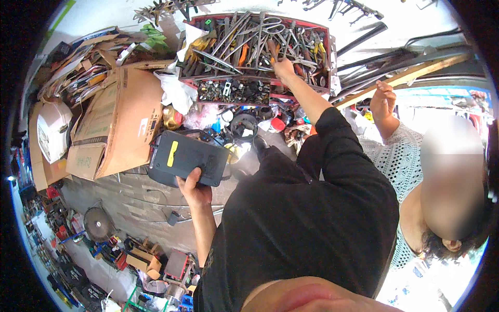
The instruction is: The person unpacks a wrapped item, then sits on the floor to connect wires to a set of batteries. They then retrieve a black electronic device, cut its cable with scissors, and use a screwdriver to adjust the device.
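Note:
My left hand (196, 190) grips a black box-shaped case (195, 158) with a yellow sticker on its top. The thumb lies over the case's near edge, and the other fingers are hidden beneath it. Stretched forward, my right hand (284, 69) is among the hand tools in a red metal tool tray (328, 52). Its fingers are curled in next to a brown handle (272, 48); whether they hold it is unclear. Around it lie pliers, long metal rods and large-ringed scissors (273, 25). A lower compartment (234, 92) holds many small metal parts.
At the left, a big cardboard box (122, 119) leans beside stacked flattened cardboard. A black bucket (244, 126) and loose clutter lie below the tray. Long bars and a wooden plank (405, 78) stretch right. Another person's raised hand (383, 99) is close by my right. A fan (99, 223) stands behind left.

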A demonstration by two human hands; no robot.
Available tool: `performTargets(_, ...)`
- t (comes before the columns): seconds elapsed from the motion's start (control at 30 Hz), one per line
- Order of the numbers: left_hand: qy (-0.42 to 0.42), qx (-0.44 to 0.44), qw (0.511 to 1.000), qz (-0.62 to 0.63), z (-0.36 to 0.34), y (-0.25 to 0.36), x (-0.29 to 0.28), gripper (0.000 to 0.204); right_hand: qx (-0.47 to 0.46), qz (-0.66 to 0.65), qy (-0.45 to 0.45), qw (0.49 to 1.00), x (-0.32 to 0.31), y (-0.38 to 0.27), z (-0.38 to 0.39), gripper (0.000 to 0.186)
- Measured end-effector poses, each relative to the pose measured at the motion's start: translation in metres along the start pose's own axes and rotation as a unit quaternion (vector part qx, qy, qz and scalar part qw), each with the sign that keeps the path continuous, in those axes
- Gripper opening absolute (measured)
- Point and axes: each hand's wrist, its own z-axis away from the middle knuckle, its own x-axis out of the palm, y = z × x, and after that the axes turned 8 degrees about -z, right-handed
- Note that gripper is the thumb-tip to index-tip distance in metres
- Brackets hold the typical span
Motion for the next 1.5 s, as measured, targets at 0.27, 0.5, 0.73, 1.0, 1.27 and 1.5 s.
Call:
performTargets(0.27, 0.052, 0.009, 0.998, 0.016, -0.004, -0.002, 0.004, 0.066, -0.236, 0.221, -0.002, 0.946, -0.016, -0.046, -0.023, 0.034)
performTargets(0.5, 0.058, -0.013, 0.998, 0.031, -0.008, -0.002, -0.013, 0.066, -0.229, 0.369, -0.04, 0.9, -0.01, -0.088, -0.148, 0.045)
performTargets(0.73, 0.117, 0.004, 0.993, 0.007, 0.004, 0.01, -0.017, 0.067, -0.272, 0.549, -0.038, 0.789, 0.028, -0.12, -0.146, 0.046)
performTargets(1.0, 0.084, 0.022, 0.996, 0.034, -0.004, 0.014, -0.013, 0.065, -0.187, 0.597, -0.165, 0.762, 0.025, -0.092, -0.118, 0.037)
performTargets(1.27, 0.053, 0.046, 0.995, 0.065, -0.014, 0.042, -0.05, 0.06, -0.123, 0.466, -0.013, 0.876, -0.074, -0.053, -0.022, 0.048)
performTargets(1.5, -0.024, 0.109, 0.99, 0.081, -0.004, 0.066, -0.087, 0.066, -0.349, 0.39, 0.063, 0.85, -0.104, -0.151, 0.17, 0.07)
